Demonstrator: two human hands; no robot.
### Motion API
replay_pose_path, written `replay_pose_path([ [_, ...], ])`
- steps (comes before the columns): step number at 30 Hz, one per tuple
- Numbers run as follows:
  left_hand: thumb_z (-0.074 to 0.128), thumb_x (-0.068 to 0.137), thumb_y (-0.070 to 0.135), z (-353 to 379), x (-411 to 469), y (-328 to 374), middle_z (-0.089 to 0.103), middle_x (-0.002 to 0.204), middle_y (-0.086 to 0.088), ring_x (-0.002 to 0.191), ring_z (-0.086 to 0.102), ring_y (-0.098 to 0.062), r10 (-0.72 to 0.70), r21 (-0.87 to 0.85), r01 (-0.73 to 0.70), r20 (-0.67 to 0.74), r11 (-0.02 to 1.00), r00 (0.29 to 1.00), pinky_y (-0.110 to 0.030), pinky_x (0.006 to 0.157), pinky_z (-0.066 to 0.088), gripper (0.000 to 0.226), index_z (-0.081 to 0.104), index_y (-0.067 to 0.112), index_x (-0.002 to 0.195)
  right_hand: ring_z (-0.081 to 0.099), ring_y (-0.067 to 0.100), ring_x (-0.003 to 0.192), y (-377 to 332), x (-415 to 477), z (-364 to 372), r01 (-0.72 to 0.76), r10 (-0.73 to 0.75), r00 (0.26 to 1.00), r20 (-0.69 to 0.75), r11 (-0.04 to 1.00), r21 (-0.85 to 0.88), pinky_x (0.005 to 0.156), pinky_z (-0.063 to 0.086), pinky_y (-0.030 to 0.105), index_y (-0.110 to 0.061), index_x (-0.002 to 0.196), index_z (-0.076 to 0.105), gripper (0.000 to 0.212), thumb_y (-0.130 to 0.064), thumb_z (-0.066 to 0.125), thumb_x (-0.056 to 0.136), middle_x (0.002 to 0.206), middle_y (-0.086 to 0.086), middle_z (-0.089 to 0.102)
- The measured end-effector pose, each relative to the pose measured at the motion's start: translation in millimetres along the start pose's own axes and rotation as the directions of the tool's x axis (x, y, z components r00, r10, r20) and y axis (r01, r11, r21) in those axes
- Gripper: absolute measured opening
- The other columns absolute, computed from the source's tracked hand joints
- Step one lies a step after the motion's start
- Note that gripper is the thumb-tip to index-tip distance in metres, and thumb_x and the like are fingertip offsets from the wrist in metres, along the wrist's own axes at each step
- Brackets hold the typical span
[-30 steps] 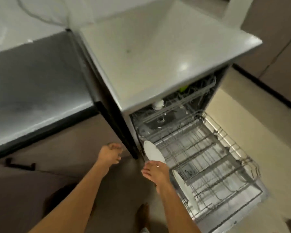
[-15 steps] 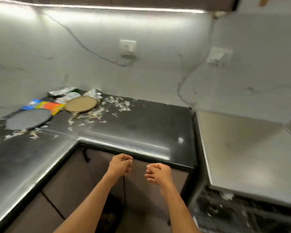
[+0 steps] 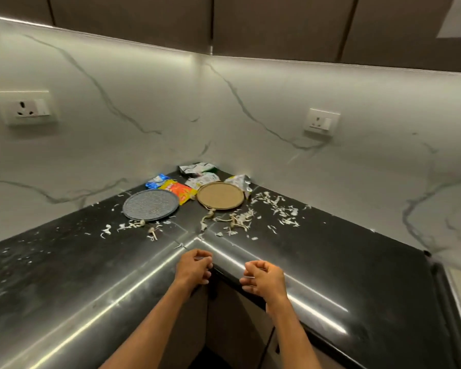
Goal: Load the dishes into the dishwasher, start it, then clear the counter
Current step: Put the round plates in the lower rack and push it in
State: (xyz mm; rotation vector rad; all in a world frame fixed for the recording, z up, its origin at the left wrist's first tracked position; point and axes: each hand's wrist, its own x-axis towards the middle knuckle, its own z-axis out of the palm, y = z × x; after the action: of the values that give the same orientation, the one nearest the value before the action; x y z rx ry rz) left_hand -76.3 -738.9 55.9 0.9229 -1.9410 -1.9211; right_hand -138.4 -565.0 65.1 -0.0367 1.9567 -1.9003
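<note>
The tan plate (image 3: 220, 195) lies flat far back on the black surface (image 3: 357, 262), where its two runs meet. Just left of that plate sits a grey speckled plate (image 3: 151, 205), with an orange wrapper (image 3: 179, 190) between the two. More crumpled wrappers (image 3: 197, 167) lie behind the tan plate, against the marble wall. White peel scraps (image 3: 277, 209) are strewn in front of it and to its right. Well in front of the tan plate, over the surface's inner edge, the left hand (image 3: 194, 267) and the right hand (image 3: 264, 279) hover apart. Each grip is slack, with fingers loosely curled and holding nothing.
</note>
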Motion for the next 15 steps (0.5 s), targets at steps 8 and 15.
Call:
replay_pose_path([
  [8,0.062,0.090,0.004,-10,73,4,0.060,0.070,-0.011,0.050,0.051,-0.016,-0.040,-0.110,0.028,-0.108,0.994,0.993,-0.026,0.045,0.045,0.003,0.061,0.006,0.091,0.063,0.019,0.058,-16,102,39,-0.013,0.012,0.998,0.062,1.000,0.008,0.052,0.054,0.030,0.003,0.096,0.064,0.012,-0.007,0.067,0.091,0.074,0.014,0.065],
  [15,0.064,0.089,0.004,-5,140,27,0.060,0.074,-0.013,0.052,0.051,-0.016,-0.028,-0.089,0.009,-0.215,0.996,0.976,-0.026,0.045,0.043,0.011,0.059,0.003,0.098,0.058,0.019,0.057,-35,217,52,-0.035,0.035,0.993,0.112,0.999,0.001,0.049,0.050,0.025,0.002,0.090,0.064,0.008,-0.002,0.070,0.086,0.069,0.014,0.064],
])
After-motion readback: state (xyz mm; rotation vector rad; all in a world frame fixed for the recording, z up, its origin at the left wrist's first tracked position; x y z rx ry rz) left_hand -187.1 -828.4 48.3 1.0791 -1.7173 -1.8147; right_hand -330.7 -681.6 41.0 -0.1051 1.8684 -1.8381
